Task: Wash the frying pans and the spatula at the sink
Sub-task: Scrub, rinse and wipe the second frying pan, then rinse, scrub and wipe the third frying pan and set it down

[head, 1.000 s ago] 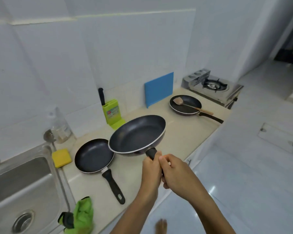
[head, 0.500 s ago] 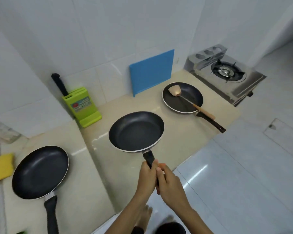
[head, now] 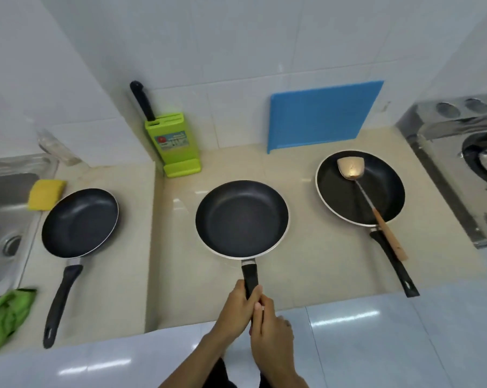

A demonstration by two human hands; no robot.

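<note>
Three black frying pans are on the beige counter (head: 169, 275). My left hand (head: 236, 306) and my right hand (head: 270, 329) both grip the black handle of the middle pan (head: 241, 218), which is level at the counter's centre. The left pan (head: 80, 221) lies by the sink (head: 4, 214), handle toward me. The right pan (head: 360, 187) holds a metal spatula (head: 361, 191) with a wooden handle lying across it.
A yellow sponge (head: 46, 194) sits by the sink's rim and a green cloth (head: 5, 317) lies at the front left. A green knife block (head: 172, 144) and a blue cutting board (head: 323, 116) stand against the tiled wall. A gas stove (head: 461, 163) is at the right.
The view has swung to face the counter squarely. The middle pan, held by both hands, has come down from a raised tilt to level near the counter.
</note>
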